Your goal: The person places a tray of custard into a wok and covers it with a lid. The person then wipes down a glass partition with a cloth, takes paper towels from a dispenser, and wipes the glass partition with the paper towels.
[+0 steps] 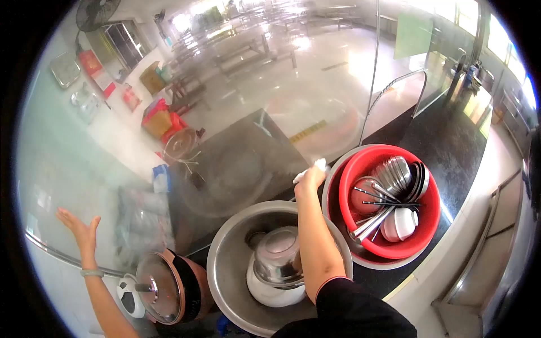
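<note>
My right hand (pixel 310 180) is closed around a crumpled white cloth (pixel 320 164), against the glass pane beyond the counter. Its forearm reaches over a large steel basin (pixel 225 248), which holds an upturned steel pot (pixel 277 253) on top of a white bowl (pixel 270 294). Off to the left, my left hand (pixel 81 228) is raised with fingers spread and nothing in it. A rice cooker (pixel 160 290) with a glass lid sits below that hand, nearest to its forearm.
Right of the basin, a red tub (pixel 349 208) stands in a metal basin and holds steel bowls (pixel 393 173), white bowls (pixel 401 222), ladles and chopsticks. The black counter (pixel 445 146) curves away to the right. Through the glass, a dark table (pixel 242 163) shows.
</note>
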The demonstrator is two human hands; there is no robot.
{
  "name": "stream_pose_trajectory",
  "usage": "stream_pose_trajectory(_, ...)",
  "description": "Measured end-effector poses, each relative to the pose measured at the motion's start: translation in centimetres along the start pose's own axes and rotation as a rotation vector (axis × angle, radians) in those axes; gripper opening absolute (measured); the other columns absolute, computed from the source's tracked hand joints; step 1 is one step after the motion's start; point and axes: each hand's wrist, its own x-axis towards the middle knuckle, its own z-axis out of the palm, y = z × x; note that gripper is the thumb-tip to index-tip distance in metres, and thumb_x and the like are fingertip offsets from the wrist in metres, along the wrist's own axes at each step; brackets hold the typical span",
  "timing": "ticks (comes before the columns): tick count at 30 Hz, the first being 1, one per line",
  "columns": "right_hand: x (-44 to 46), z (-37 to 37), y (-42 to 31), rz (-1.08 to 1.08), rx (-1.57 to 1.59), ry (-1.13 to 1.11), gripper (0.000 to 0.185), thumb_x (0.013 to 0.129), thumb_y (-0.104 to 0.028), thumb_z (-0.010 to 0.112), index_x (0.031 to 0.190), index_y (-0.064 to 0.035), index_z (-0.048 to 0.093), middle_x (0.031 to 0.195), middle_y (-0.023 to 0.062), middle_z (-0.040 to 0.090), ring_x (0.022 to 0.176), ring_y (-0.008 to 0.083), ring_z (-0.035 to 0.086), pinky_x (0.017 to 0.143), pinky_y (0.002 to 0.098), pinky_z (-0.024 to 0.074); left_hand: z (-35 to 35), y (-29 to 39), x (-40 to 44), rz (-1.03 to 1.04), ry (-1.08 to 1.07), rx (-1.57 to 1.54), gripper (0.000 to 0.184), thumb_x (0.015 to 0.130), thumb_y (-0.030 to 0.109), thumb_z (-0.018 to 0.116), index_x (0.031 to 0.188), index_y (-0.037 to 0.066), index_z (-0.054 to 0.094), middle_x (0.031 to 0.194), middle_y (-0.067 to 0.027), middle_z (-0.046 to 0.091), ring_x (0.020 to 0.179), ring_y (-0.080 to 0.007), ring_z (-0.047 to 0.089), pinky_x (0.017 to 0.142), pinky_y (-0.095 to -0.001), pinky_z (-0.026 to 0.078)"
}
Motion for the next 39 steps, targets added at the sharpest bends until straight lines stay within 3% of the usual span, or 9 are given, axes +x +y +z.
stream_pose_trajectory(3, -0.1, 3.4, -3.9, -0.739, 0.003, -0.128, 0.04, 0.095, -0.014, 0.039, 0.131, 0.001, 0.047, 0.127, 0.0109, 0.05, 0.117, 0.021, 0.046, 0.098, 0.0313, 0.0349, 0.5, -1.3, 0.0, 0.017, 0.01, 0.065, 0.114, 0.073, 0.022, 0.077, 0.147, -0.001, -0.006, 0.155, -0.022, -0.005, 0.143, -0.0386, -0.009, 0.116, -0.0468, 0.002)
stream_pose_trajectory(5, 1.6, 5.2, -7.7, -1.028, -0.322, -0.008, 0.049, 0.093, -0.004, 0.037, 0.139, 0.0089, 0.031, 0.151, 0.0254, 0.022, 0.141, 0.035, 0.019, 0.117, 0.0378, 0.0127, 0.6, -1.2, 0.1, 0.011, 0.011, 0.067, 0.114, 0.073, 0.021, 0.078, 0.147, -0.001, -0.005, 0.155, -0.0221, -0.004, 0.143, -0.0383, -0.008, 0.116, -0.0464, 0.002)
stream_pose_trajectory(11, 6.8, 5.6, -7.8, -1.178, -0.242, 0.178, 0.047, 0.089, -0.001, 0.037, 0.135, 0.0101, 0.037, 0.143, 0.0277, 0.035, 0.135, 0.0353, 0.032, 0.113, 0.0371, 0.0211, -0.2, -0.4, -0.2, -0.01, 0.012, 0.074, 0.112, 0.074, 0.025, 0.077, 0.147, -0.002, -0.004, 0.155, -0.0238, -0.004, 0.143, -0.0378, -0.006, 0.116, -0.046, 0.001)
stream_pose_trajectory(16, 5.0, 2.8, -0.9, -0.4, -0.01, 0.148, 0.037, 0.09, -0.003, 0.035, 0.122, 0.0074, 0.048, 0.12, 0.0212, 0.052, 0.091, 0.0308, 0.057, 0.075, 0.04, 0.0491, -0.6, -0.2, 0.2, -0.012, -0.016, 0.099, 0.116, 0.074, 0.035, 0.077, 0.145, -0.009, -0.003, 0.153, -0.0291, -0.005, 0.142, -0.0408, -0.008, 0.116, -0.0466, 0.002)
stream_pose_trajectory(17, 6.3, 1.9, 2.6, -0.471, 0.011, 0.183, 0.034, 0.091, -0.007, 0.035, 0.119, 0.0044, 0.049, 0.115, 0.0206, 0.055, 0.088, 0.0285, 0.059, 0.067, 0.039, 0.0509, -0.6, -0.1, 0.1, -0.029, -0.023, 0.116, 0.116, 0.074, 0.035, 0.077, 0.145, -0.009, -0.003, 0.153, -0.0291, -0.005, 0.142, -0.0408, -0.008, 0.116, -0.0466, 0.002)
stream_pose_trajectory(23, -2.2, 3.1, 7.3, 0.1, -0.047, 0.293, 0.041, 0.09, -0.009, 0.038, 0.13, -0.0008, 0.041, 0.125, 0.0175, 0.051, 0.093, 0.0287, 0.06, 0.068, 0.0423, 0.0546, -1.6, 2.7, 0.5, -0.109, -0.056, 0.128, 0.123, 0.069, 0.045, 0.079, 0.143, -0.012, -0.001, 0.15, -0.0348, -0.004, 0.14, -0.0486, -0.005, 0.115, -0.0487, 0.007)
stream_pose_trajectory(31, -15.4, 4.7, 14.3, 0.155, -0.173, -0.157, 0.047, 0.096, -0.02, 0.032, 0.142, -0.0078, 0.028, 0.132, 0.0144, 0.044, 0.098, 0.0289, 0.058, 0.071, 0.0422, 0.0524, -3.2, 5.3, 1.2, -0.304, -0.097, -0.006, 0.127, 0.065, 0.05, 0.08, 0.143, -0.013, 0.0, 0.147, -0.0399, -0.001, 0.138, -0.0532, -0.002, 0.113, -0.054, 0.01)
stream_pose_trajectory(34, -18.2, 4.8, 13.3, -1.075, -2.778, 0.051, 0.035, 0.098, -0.027, 0.042, 0.115, -0.0057, 0.064, 0.123, 0.0082, 0.06, 0.116, 0.0181, 0.054, 0.096, 0.0331, 0.0414, -2.7, 4.2, 0.1, -0.179, -0.088, 0.142, 0.126, 0.065, 0.053, 0.078, 0.144, -0.011, 0.003, 0.149, -0.0359, 0.002, 0.139, -0.0502, -0.002, 0.114, -0.0541, 0.003)
stream_pose_trajectory(39, -25.1, 8.5, 3.0, -1.132, -2.848, 0.835, 0.057, 0.098, -0.041, 0.034, 0.142, -0.0054, 0.038, 0.147, 0.0228, 0.031, 0.134, 0.0476, 0.028, 0.11, 0.0635, 0.0132, -4.9, 9.8, 1.0, -0.195, 0.198, -0.292, 0.133, 0.051, 0.051, 0.083, 0.143, -0.013, 0.01, 0.146, -0.0373, 0.01, 0.137, -0.0534, 0.005, 0.112, -0.0623, 0.004)
